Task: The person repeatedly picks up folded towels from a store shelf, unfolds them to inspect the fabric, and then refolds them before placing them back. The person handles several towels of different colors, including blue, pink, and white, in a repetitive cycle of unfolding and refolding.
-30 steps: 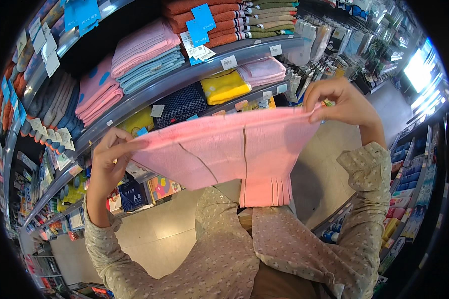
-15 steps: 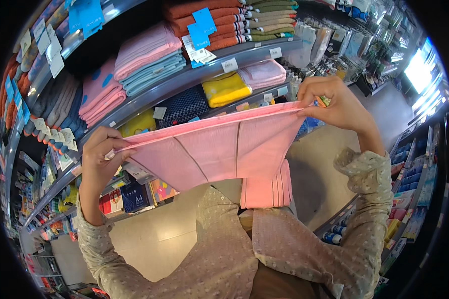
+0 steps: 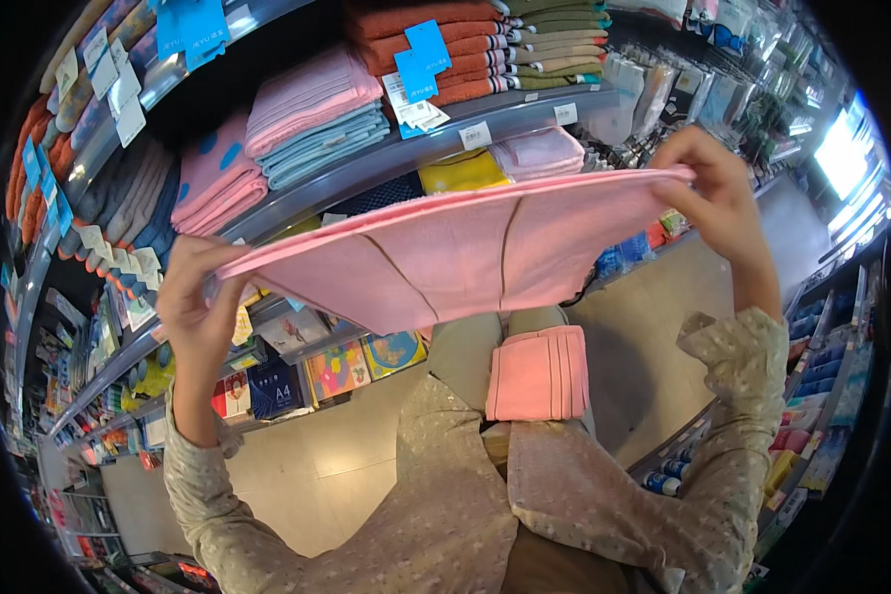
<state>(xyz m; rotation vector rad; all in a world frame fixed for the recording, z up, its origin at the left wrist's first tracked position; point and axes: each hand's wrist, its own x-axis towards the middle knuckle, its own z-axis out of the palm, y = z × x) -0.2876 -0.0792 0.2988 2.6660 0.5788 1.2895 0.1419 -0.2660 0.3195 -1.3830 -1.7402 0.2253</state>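
Stretched out in front of me is a pink towel (image 3: 455,257) with thin brown stripes, its upper edge doubled over. My left hand (image 3: 196,297) pinches its left upper corner between thumb and fingers. At the other upper corner, my right hand (image 3: 708,193) grips the towel the same way and sits higher. Across my lap lies a folded pink striped towel (image 3: 538,374), touched by neither hand.
A curved shelf (image 3: 416,158) ahead holds a pink and light-blue towel stack (image 3: 317,114), rust-coloured towels (image 3: 431,49) and a yellow towel (image 3: 462,172). Picture books (image 3: 366,364) stand lower down. Another stocked shelf (image 3: 812,366) runs along my right.
Both hands have moved apart, the right one further right, pulling the towel wider and tauter. The towel has risen, so more of the folded one on my lap shows.
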